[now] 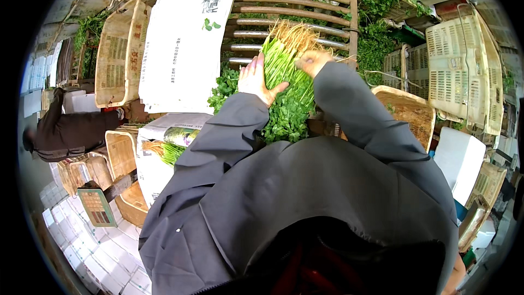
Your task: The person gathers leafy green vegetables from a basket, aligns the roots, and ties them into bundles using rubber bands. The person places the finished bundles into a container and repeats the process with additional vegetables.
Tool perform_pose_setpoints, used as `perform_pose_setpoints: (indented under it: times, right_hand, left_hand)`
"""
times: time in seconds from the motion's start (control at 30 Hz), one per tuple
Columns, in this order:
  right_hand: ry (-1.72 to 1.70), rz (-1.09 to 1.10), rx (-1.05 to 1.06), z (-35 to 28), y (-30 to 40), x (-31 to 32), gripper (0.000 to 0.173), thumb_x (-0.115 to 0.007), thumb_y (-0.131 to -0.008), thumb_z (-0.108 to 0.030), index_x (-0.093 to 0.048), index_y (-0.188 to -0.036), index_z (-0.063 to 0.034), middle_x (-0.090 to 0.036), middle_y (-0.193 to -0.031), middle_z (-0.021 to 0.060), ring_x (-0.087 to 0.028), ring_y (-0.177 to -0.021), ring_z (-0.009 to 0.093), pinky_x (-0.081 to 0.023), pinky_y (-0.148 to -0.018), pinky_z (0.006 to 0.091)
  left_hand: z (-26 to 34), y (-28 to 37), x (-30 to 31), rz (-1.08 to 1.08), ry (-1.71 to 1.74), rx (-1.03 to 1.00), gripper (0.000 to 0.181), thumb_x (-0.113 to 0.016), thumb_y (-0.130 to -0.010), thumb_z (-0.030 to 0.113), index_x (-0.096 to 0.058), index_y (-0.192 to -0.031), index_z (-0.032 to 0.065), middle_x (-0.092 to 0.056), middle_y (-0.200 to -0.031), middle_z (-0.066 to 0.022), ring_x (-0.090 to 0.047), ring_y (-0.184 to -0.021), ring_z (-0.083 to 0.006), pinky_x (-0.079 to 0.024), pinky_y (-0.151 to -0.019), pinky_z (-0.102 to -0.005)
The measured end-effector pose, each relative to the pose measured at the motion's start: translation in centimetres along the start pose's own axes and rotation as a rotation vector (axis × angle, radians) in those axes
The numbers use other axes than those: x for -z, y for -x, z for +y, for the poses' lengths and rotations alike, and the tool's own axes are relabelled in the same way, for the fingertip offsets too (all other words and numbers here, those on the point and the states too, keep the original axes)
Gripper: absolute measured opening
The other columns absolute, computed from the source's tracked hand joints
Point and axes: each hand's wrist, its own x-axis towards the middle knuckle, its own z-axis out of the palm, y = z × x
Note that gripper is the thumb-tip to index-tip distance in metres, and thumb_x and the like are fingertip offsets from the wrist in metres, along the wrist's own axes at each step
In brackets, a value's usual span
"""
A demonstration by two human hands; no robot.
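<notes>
A large bunch of leafy green herbs [286, 73], resembling coriander, lies on a slatted rack [286, 9]. Its tan roots point away from me and its leaves towards my body. My left hand [257, 78] rests flat against the bunch's left side, thumb spread over the stems. On the right side, my right hand [314, 62] has its fingers curled at the stems just below the roots; whether it pinches any is hidden. A stack of printed paper sheets [184, 49] covers the rack's left part, with a loose green sprig [211, 24] on top.
More paper [149, 172] at my left bears a smaller rooted bunch [166, 151]. Plastic crates [118, 53] stand left, others [454, 69] right, near a white foam box [458, 164]. Loose greens [374, 43] lie beyond the rack. A weighing scale's display [97, 207] and another person [77, 131] are at far left.
</notes>
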Motion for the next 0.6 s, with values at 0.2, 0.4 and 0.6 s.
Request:
perform_pose_setpoints:
  times: [0.2,0.4,0.6]
  right_hand:
    - [-0.312,0.589,-0.060,8.9,-0.5,8.4,0.031,-0.058,-0.096,-0.031,-0.064,-0.117,-0.0093,-0.068,-0.105,0.0118,-0.066,-0.084,0.022,-0.054,-0.074,0.0343]
    - [-0.342,0.220,-0.089,8.9,8.9,-0.8,0.066,-0.060,-0.094,-0.039,-0.037,-0.144,-0.0008,-0.058,-0.125,0.0236,-0.059,-0.113,0.033,-0.047,-0.098,0.0385]
    - [-0.324,0.120,-0.019,-0.2,8.4,-7.8,0.105,-0.057,-0.094,-0.047,0.018,-0.150,-0.0001,-0.025,-0.151,0.0337,-0.030,-0.141,0.040,-0.027,-0.114,0.0364]
  left_hand:
    - [-0.6,-0.5,1.0,-0.129,0.022,0.015,0.108,-0.075,-0.076,0.056,-0.018,-0.151,0.0016,-0.041,-0.145,-0.0280,-0.040,-0.135,-0.0397,-0.030,-0.113,-0.0457]
    - [-3.8,-5.3,5.0,-0.537,-0.046,0.107,0.116,-0.068,-0.076,0.068,-0.010,-0.154,0.0036,-0.054,-0.131,-0.0274,-0.055,-0.121,-0.0402,-0.045,-0.103,-0.0432]
    - [-4.7,-4.6,0.3,-0.437,0.261,-0.039,0.106,-0.076,-0.080,0.040,-0.010,-0.154,0.0024,-0.048,-0.140,-0.0257,-0.050,-0.129,-0.0341,-0.038,-0.109,-0.0373]
